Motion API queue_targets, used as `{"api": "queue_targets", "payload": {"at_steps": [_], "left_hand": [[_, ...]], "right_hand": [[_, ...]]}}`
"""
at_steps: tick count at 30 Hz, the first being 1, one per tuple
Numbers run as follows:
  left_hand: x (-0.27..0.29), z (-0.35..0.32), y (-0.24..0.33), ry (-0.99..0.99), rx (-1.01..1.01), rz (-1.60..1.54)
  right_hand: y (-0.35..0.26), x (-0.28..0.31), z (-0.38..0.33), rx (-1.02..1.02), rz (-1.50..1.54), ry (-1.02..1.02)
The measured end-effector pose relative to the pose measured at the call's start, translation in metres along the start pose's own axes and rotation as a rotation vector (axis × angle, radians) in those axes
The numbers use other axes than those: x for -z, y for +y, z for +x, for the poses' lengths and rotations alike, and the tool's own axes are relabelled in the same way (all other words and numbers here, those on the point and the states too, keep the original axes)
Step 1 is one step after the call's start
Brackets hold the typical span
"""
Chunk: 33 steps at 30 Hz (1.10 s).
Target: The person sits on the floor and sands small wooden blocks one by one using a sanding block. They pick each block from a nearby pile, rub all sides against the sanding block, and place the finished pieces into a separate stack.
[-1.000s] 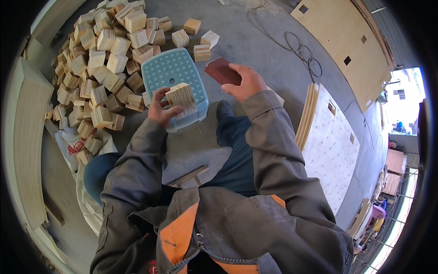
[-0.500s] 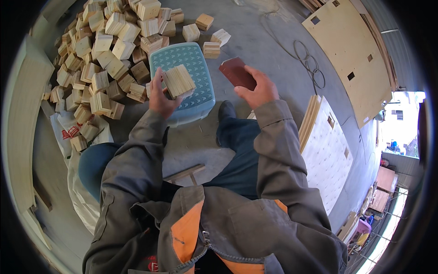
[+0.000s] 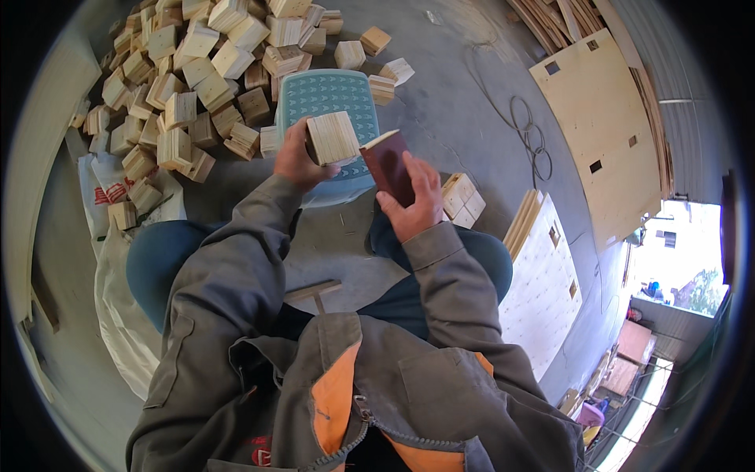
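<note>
A grey concrete floor (image 3: pixel 440 102) is seen from above, with a large heap of pale wood blocks (image 3: pixel 189 86) spread from ten to twelve o'clock, plywood sheets (image 3: pixel 605 134) leaning at two o'clock and a perforated board (image 3: pixel 543 283) at four o'clock. A white sack (image 3: pixel 118 259) lies at nine o'clock beside the seated person's knee. A light blue plastic stool (image 3: pixel 326 94) stands just ahead of the knees, near the picture's centre toward twelve o'clock. Above the stool's near edge a wood block (image 3: pixel 332 138) is held in the left hand (image 3: pixel 295 157), whose fingers are curled round its left side and underside. At three o'clock of the block, almost touching its right face, a dark red-brown sanding pad (image 3: pixel 391 165) is pinched in the right hand (image 3: pixel 417 204), the thumb lying along its near face and the fingers behind. Two more blocks (image 3: pixel 462 197) rest on the floor just right of that hand. The block is judged stiff, light for its bulk and rough enough not to slip, with layered end grain and sharp corners that could splinter; it is best gripped across two opposite flat faces, leaving the worked face free. The pad is judged thin, light and slightly flexible, best held by its edges.
</note>
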<state>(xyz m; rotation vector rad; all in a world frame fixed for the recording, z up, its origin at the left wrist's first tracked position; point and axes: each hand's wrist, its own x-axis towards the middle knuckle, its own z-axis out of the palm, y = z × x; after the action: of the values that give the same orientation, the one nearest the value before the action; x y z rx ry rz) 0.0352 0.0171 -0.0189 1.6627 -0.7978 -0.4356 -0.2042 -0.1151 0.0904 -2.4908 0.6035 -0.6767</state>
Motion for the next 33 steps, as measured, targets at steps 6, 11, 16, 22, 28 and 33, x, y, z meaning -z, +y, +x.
{"api": "queue_targets", "payload": {"at_steps": [6,11,16,22,28,33], "left_hand": [[0.003,-0.005,0.018,0.036,0.000,0.124],[0.003,-0.007,0.011,0.070,0.001,0.124],[0.002,-0.006,0.011,0.052,-0.027,0.118],[0.002,-0.006,0.012,0.029,-0.026,0.116],[0.004,-0.008,0.014,0.061,-0.017,0.113],[0.000,-0.005,0.016,0.042,-0.009,0.102]], "right_hand": [[-0.004,-0.044,-0.034,0.023,-0.017,0.100],[0.001,-0.063,-0.019,-0.026,-0.040,0.109],[0.011,-0.077,0.036,0.030,-0.042,0.164],[0.013,-0.062,0.117,-0.090,-0.007,0.173],[-0.014,-0.040,0.073,-0.059,-0.034,0.154],[-0.016,-0.040,-0.004,-0.076,-0.100,0.087]]}}
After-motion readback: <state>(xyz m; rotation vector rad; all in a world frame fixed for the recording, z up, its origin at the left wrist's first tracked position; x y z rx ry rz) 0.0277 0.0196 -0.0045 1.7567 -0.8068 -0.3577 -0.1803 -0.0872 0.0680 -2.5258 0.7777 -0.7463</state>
